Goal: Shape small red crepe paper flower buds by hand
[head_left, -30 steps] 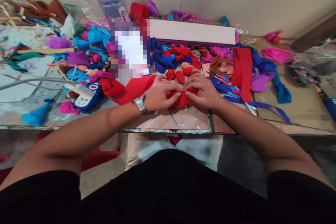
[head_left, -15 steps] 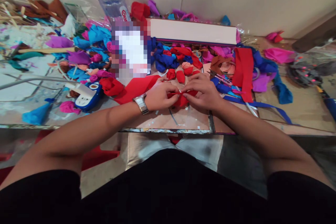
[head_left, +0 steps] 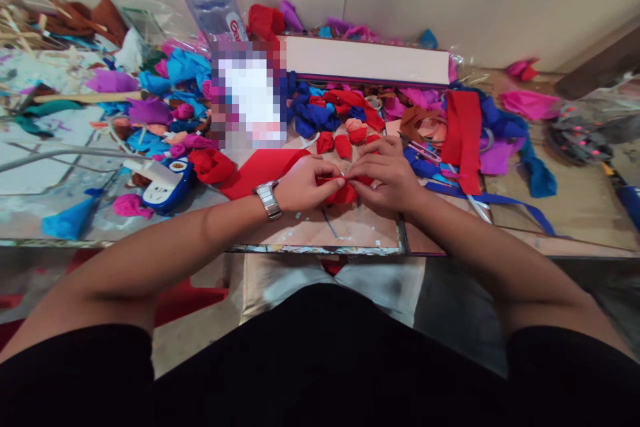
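Observation:
Near the table's front edge, my left hand (head_left: 309,185), with a metal watch (head_left: 271,200) at its wrist, pinches a piece of red crepe paper (head_left: 345,195). My right hand (head_left: 386,177) closes its fingertips on the same piece from the other side, so the two hands almost touch. Much of the paper is hidden behind the fingers. Just beyond them lie small red paper buds (head_left: 343,146). A wide red crepe paper strip (head_left: 263,172) runs out beside my left hand.
A power strip (head_left: 167,185) with a plugged-in cable stands at left. A capped bottle (head_left: 213,10) and a long white box (head_left: 367,60) are at the back. Coloured paper scraps and flowers surround them. Scissors (head_left: 479,208) lie under a red strip (head_left: 463,140) at right.
The fingertips of both hands have drawn closer together on the red paper, and less of it shows between them. Everything else stays in place apart from a slight shift of the view.

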A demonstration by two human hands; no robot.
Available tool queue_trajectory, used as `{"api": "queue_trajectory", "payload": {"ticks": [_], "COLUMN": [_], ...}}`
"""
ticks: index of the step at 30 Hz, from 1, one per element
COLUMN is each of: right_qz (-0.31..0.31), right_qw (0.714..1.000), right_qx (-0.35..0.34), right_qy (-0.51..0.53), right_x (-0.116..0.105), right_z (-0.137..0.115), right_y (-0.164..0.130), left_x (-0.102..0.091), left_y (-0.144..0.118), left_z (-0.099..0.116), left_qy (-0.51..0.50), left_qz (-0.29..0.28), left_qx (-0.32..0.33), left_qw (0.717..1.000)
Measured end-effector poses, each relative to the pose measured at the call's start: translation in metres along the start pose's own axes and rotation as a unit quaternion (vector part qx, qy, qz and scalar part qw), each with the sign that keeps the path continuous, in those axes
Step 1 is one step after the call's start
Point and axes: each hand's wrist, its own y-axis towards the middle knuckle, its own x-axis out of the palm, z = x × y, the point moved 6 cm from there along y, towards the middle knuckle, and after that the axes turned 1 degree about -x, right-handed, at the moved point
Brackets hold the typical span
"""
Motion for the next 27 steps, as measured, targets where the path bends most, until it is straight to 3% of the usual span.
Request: {"api": "queue_trajectory", "payload": {"ticks": [12,17,27], "right_qz": [-0.002,-0.005,-0.029], "right_qw": [1.000,1.000,0.997], "right_qx": [0.012,0.010,0.069], "right_qy": [-0.003,-0.010,0.030], "right_x": [0.000,0.003,0.010], "right_z": [-0.002,0.000,0.002], "right_y": [0.001,0.001,0.002], "left_x": [-0.001,-0.002,-0.003], "left_y": [-0.001,-0.002,-0.005], "left_z": [-0.003,0.000,0.012], "left_qy": [0.009,0.066,0.161], "left_qz": [0.040,0.050,0.065], "left_qx": [-0.007,0.005,0.019], "left_qw": [0.999,0.997,0.985]}}
